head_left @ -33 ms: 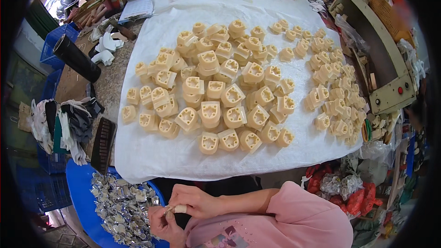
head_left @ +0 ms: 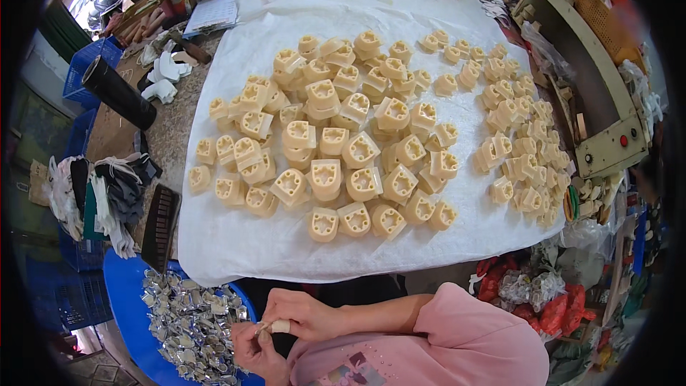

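Note:
Close to my body, below the table's front edge, both of my hands come together beside the blue tub. My right hand (head_left: 306, 316) is closed on a small cream-coloured plastic piece (head_left: 281, 326), which is partly hidden by its fingers. Against it, my left hand (head_left: 259, 354) has its thumb and fingers pinched together. A small greyish bit shows at its fingertips, too small to make out. On the white cloth (head_left: 343, 263) ahead stand many cream plastic pieces (head_left: 326, 179), rounded at one end, with holes and a star-like hollow on top, some stacked.
The blue tub (head_left: 123, 314) at lower left holds many shiny silver pieces (head_left: 189, 329). A black brush (head_left: 160, 225), a black cylinder (head_left: 120, 91) and gloves (head_left: 107, 196) lie left. Smaller cream pieces (head_left: 525, 146) crowd the cloth's right side, near a beige metal machine (head_left: 607, 93).

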{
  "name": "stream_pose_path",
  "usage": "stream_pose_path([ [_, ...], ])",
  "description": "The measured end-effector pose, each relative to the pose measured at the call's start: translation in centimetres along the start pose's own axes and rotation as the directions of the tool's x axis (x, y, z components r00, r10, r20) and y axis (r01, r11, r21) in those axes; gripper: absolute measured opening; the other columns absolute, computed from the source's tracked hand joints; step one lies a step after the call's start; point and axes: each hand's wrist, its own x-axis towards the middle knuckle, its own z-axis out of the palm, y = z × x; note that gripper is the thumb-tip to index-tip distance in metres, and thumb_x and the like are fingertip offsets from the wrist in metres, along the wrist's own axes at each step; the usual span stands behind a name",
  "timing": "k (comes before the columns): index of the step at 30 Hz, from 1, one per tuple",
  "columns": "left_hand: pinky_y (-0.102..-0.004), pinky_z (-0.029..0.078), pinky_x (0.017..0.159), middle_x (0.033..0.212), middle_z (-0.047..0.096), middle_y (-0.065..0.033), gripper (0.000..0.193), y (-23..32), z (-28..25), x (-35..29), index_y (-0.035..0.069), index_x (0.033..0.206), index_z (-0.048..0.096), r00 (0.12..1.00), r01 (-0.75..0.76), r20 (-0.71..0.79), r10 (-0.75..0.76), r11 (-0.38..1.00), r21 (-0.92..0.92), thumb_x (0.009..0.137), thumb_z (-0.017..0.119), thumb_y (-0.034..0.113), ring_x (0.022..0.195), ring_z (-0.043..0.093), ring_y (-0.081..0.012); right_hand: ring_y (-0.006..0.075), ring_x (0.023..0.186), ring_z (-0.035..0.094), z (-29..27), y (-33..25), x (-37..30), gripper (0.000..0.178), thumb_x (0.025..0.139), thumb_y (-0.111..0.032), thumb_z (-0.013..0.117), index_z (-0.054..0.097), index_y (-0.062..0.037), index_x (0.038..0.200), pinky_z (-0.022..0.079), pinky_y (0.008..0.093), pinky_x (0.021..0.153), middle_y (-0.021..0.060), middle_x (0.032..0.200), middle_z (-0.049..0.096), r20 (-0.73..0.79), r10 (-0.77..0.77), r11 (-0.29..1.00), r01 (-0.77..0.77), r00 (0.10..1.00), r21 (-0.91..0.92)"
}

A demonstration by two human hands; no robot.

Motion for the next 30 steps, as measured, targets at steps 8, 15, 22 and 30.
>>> stream_pose_path([
  [8,-0.0263,0.045,0.073,0.088,0.049,-0.0050,0.009,1.3,0.3,-0.6,0.001,0.085,0.052,0.963,0.133,-0.212,-0.167,0.978,-0.163,0.091,0.058,0.005,0.081,0.051,-0.0125,0.0285,0.077,0.057,-0.3,-0.1,0.1,0.025,0.081,-0.001,0.066,0.059,-0.0010,0.105,0.047,0.0349,0.066,0.0118,0.085,0.054,0.092,0.104,0.992,-0.110,0.990,0.061],
  [15,-0.0287,0.043,0.065,0.083,0.056,-0.0114,0.009,2.7,-1.1,-2.3,-0.001,0.089,0.059,0.971,-0.010,-0.238,0.038,0.993,0.117,0.081,0.064,-0.002,0.075,0.053,-0.0203,0.0285,0.080,0.062,0.2,-0.9,0.0,0.026,0.080,0.001,0.067,0.062,-0.0024,0.106,0.051,0.0340,0.067,0.0144,0.092,0.063,0.312,0.106,0.994,-0.089,0.944,-0.070],
  [22,-0.0256,0.040,0.058,0.079,0.058,-0.0082,0.008,1.5,-2.0,-3.1,0.000,0.091,0.062,0.944,0.045,-0.314,-0.098,0.984,-0.173,0.083,0.064,-0.002,0.065,0.051,-0.0155,0.0246,0.074,0.062,2.6,-0.7,0.3,0.030,0.079,0.011,0.057,0.058,-0.0014,0.107,0.052,0.0308,0.060,0.0154,0.090,0.059,0.384,0.156,0.987,-0.158,0.910,-0.027],
  [30,-0.0276,0.044,0.064,0.084,0.058,-0.0060,0.015,-1.4,-6.1,-2.9,0.004,0.095,0.064,0.925,-0.093,-0.377,0.043,0.989,-0.117,0.083,0.071,0.007,0.073,0.052,-0.0169,0.0226,0.084,0.062,6.7,0.2,1.1,0.027,0.087,0.007,0.056,0.055,-0.0023,0.113,0.055,0.0306,0.071,0.0174,0.100,0.058,0.432,0.155,0.984,-0.179,0.888,0.015],
])
